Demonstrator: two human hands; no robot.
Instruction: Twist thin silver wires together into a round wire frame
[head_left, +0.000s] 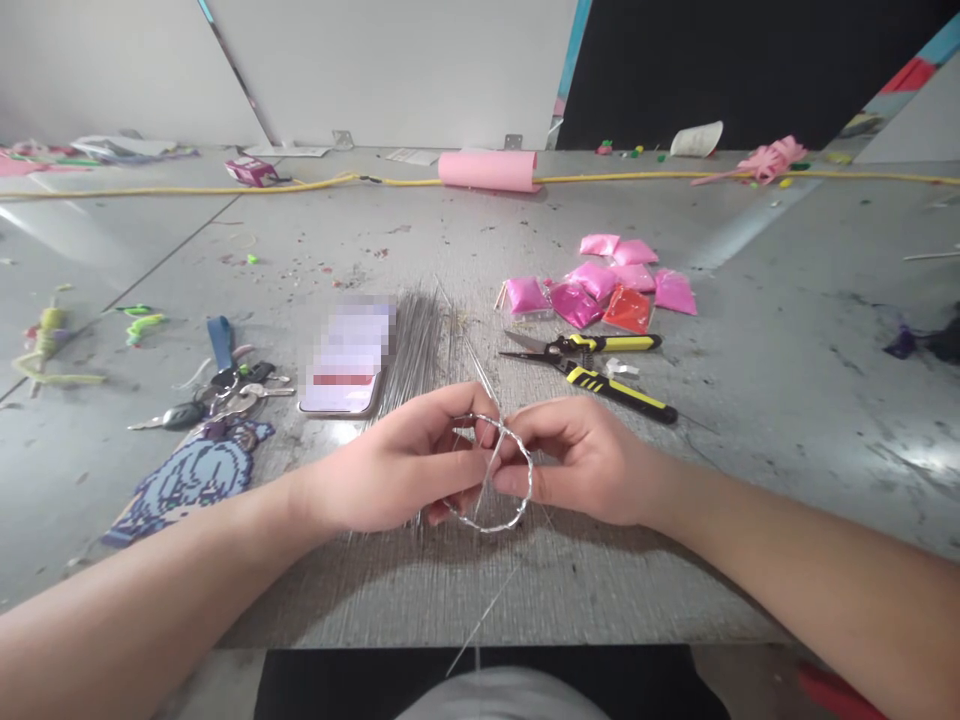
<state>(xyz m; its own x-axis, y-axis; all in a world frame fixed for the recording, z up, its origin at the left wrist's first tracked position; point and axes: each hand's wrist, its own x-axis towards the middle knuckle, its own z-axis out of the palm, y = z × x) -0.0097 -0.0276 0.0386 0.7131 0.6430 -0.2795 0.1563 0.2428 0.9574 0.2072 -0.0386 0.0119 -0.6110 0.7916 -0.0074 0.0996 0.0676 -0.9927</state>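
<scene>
Both hands, left hand and right hand, pinch a twisted wire ring together above the desk, near yellow-handled snips.

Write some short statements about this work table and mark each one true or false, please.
1. The left hand and the right hand both hold the twisted wire ring. True.
2. The pink packets lie beyond the yellow-handled snips. True.
3. The snips lie left of the phone. False: they lie right of it.
4. The pink roll stands upright. False: it lies on its side.
5. The bunch of keys is in the right hand. False: it lies left of the phone.
</scene>
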